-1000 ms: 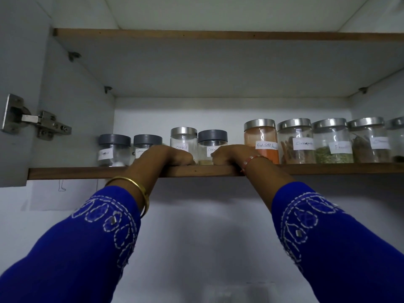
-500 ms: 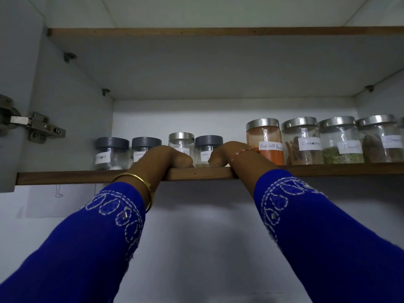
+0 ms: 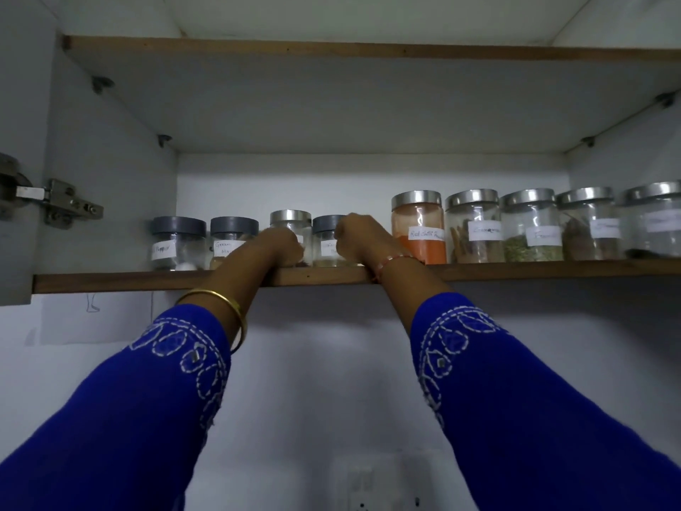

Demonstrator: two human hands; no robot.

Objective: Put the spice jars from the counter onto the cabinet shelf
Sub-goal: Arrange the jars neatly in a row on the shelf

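Note:
A row of labelled glass spice jars stands on the wooden cabinet shelf (image 3: 147,282). My left hand (image 3: 280,248) is curled around the base of a small silver-lidded jar (image 3: 290,220) on the shelf. Beside it, my right hand (image 3: 356,237) wraps the right side of a small grey-lidded jar (image 3: 325,226). Both jars rest on the shelf board, and my fingers are hidden behind them. To the left are a pepper jar (image 3: 178,242) and another grey-lidded jar (image 3: 229,234). A red chilli powder jar (image 3: 418,230) stands just right of my right wrist.
Several taller silver-lidded jars, starting with a cinnamon jar (image 3: 474,230), fill the shelf's right side. An upper shelf (image 3: 368,49) hangs overhead. The cabinet door hinge (image 3: 55,204) juts out at left. A wall socket (image 3: 365,485) sits below.
Both hands have reached further in over the shelf edge, and the two small jars they hold have slid back from the front edge toward the rest of the row.

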